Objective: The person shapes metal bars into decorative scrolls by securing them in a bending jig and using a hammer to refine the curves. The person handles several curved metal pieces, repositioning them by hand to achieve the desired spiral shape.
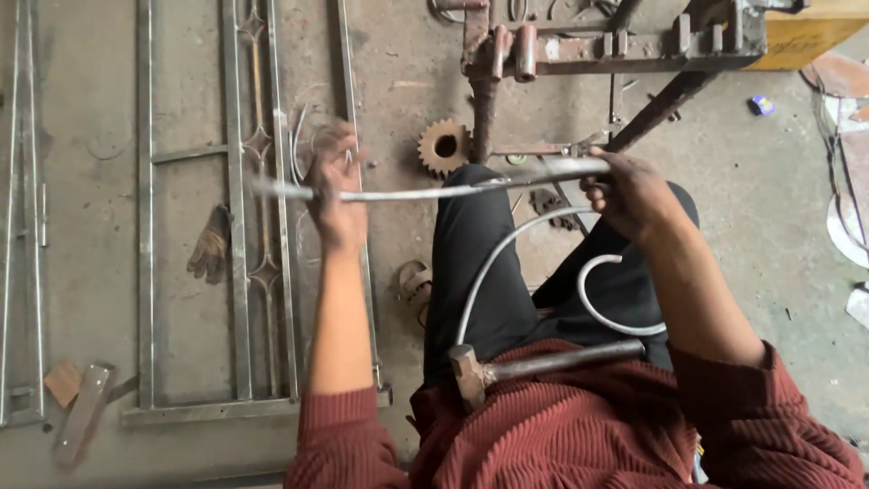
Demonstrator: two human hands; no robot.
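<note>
Both the left hand (pixel 333 186) and right hand (pixel 631 192) are clamped on a thin steel rod (pixel 425 191) held across the knees, a hammer (pixel 534 364) in the lap, a rusty gear (pixel 444 146) beyond, a gate frame (pixel 237 226) on the floor at left.

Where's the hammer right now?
In the head view, the hammer lies across the person's lap, head toward their left, just below the curved metal rod.

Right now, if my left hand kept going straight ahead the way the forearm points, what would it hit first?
Probably the metal gate frame lying on the floor. The left hand, gripping the thin metal bar, points up the picture over the frame's ornamental bars. Depth is unclear, so it may pass above them.
</note>
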